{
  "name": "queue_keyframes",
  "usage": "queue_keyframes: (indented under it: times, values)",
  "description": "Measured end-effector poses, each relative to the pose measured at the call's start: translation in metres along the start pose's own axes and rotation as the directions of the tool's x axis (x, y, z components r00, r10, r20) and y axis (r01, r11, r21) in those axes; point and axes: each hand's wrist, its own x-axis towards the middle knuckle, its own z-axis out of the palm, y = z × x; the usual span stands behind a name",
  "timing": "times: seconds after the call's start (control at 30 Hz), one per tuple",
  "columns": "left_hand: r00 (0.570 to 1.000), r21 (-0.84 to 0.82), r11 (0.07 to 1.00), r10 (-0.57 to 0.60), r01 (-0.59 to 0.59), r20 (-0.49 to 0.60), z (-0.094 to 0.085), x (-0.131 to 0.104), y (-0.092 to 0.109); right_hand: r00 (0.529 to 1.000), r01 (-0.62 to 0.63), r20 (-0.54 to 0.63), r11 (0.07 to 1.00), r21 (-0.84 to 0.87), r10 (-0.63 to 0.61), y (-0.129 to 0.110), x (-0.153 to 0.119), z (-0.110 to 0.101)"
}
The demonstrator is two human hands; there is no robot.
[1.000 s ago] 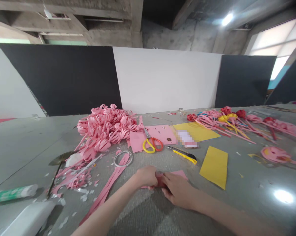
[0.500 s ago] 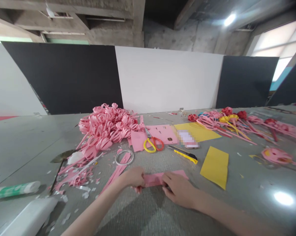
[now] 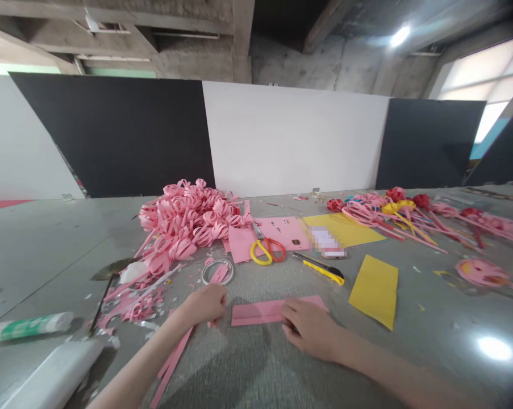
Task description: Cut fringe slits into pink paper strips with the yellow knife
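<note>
A folded pink paper strip (image 3: pixel 256 313) with a lengthwise crease lies across the grey surface in front of me. My right hand (image 3: pixel 309 328) rests over its right part, fingers curled and pressing on the paper. Just off the strip's left end, my left hand (image 3: pixel 209 304) is closed with curled fingers; what they may hold is hidden. Long narrow pink paper strips (image 3: pixel 171 363) run beneath my left forearm. A roll of tape (image 3: pixel 217 272) lies beyond my left hand. Scissors (image 3: pixel 267 251) with yellow and red handles rest on a pink sheet (image 3: pixel 239 244).
A yellow-handled utility knife (image 3: pixel 323 272), a phone (image 3: pixel 328 243) and yellow paper (image 3: pixel 374 291) lie ahead and right. Looped pink paper pieces (image 3: pixel 192 213) heap at left. Paper flowers (image 3: pixel 396 204) lie at far right. A green-and-white tube (image 3: pixel 30 326) and a white block (image 3: pixel 55 378) sit left.
My left hand has moved left, off the pink strip, uncovering its left end. My right hand stays on the paper. The view has shifted slightly.
</note>
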Motion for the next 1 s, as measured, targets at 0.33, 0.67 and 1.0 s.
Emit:
queue_keyframes:
  times: [0.33,0.67,1.0]
  values:
    - [0.926,0.127,0.947,0.316,-0.295,-0.205,0.052,0.001,0.057,0.999,-0.046,0.026,0.991,0.127,0.043,0.004,0.004,0.000]
    - [0.917,0.088,0.951,0.310,-0.297,-0.250,0.055,0.013,0.047,0.979,-0.193,-0.029,0.970,0.147,0.199,0.009,0.006,0.010]
    - [0.916,0.211,0.961,0.242,-0.180,-0.320,0.065,0.011,0.056,0.950,-0.299,-0.023,0.931,0.210,0.310,0.004,0.010,0.009]
